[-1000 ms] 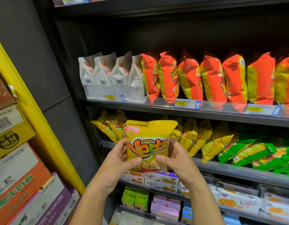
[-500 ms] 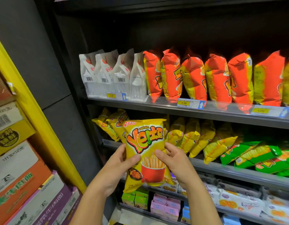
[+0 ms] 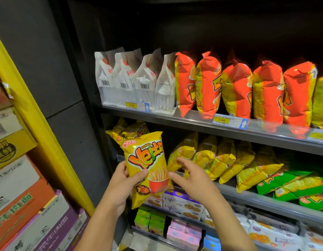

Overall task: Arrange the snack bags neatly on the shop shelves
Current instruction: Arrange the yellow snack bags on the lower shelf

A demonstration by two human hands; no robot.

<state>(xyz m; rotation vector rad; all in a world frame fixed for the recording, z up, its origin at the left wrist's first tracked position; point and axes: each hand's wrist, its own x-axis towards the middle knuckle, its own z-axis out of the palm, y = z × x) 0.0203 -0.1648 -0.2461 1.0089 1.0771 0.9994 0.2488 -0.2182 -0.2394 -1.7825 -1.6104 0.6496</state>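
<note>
In front of the middle shelf [image 3: 265,199], near its left end, the yellow potato-stick bag [image 3: 146,160] is held upright, label outward, not yet shelved. The left grip [image 3: 124,183] clasps its lower left edge, thumb across the front, probably to face it squarely. The right grip [image 3: 191,180] is released, fingers spread just beside the bag's right edge, likely ready to clear room among that shelf's leaning yellow bags [image 3: 220,158].

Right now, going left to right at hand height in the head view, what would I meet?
From the left: stacked cartons → yellow post → left hand → held yellow snack bag → right hand → leaning yellow bags → green bags.
</note>
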